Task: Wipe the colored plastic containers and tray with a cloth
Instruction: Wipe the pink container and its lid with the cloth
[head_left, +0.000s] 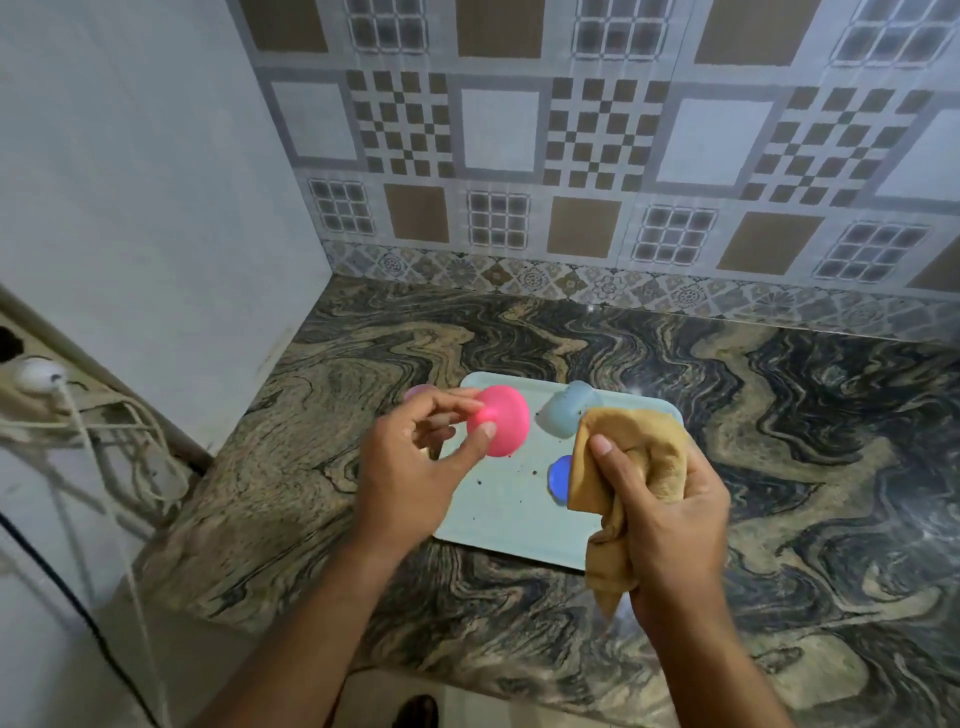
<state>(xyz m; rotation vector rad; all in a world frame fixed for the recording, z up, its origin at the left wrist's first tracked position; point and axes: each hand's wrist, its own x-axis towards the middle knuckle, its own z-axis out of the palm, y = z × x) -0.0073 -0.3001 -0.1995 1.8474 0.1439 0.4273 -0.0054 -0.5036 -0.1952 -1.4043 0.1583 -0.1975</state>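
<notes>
Left hand (405, 467) pinching pink container (501, 422) above speck-dotted tray (498, 514), right hand (670, 514) clamped on tan cloth (639, 457); pale blue container (563, 410), blue container (560, 475) on tray, contents unseen.

The pink container (501, 422) looked like smooth, faintly glossy plastic, as did the pale tray (511, 512). The tan cloth (641, 470) was soft and matt. The swirled stone counter (779, 415) shone, polished.

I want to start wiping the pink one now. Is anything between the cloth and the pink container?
Nothing visible. The left hand holds the pink container up over the tray; the right hand grips the cloth beside it, open air between.
</notes>
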